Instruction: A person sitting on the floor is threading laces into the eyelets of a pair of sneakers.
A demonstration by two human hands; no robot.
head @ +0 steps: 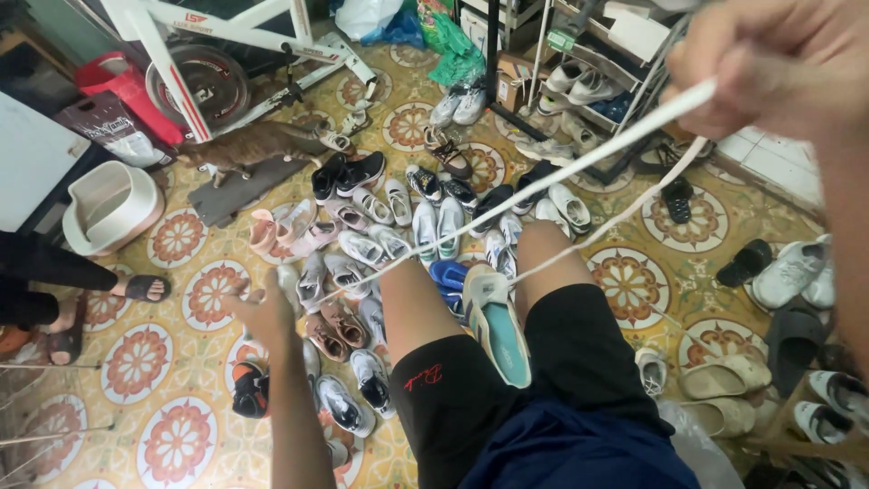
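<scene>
Tiles patterned with orange rosettes cover the floor (181, 435); near its left edge stand a smooth cream plastic tub (109, 206) and, behind it, a dark glossy pouch (113, 127) with a pale label beside a red one. A brown tabby cat (253, 143) stands on a grey mat. The left hand (267, 312) pinches one end of a flat white shoelace (507, 201), stretched taut over scattered sneakers (389, 226). A grey-and-teal fabric shoe (493, 321) rests between the knees, laced to it. The right hand (778, 59), upper right, is clenched on the lace's other end, by a metal shoe rack (597, 91).
</scene>
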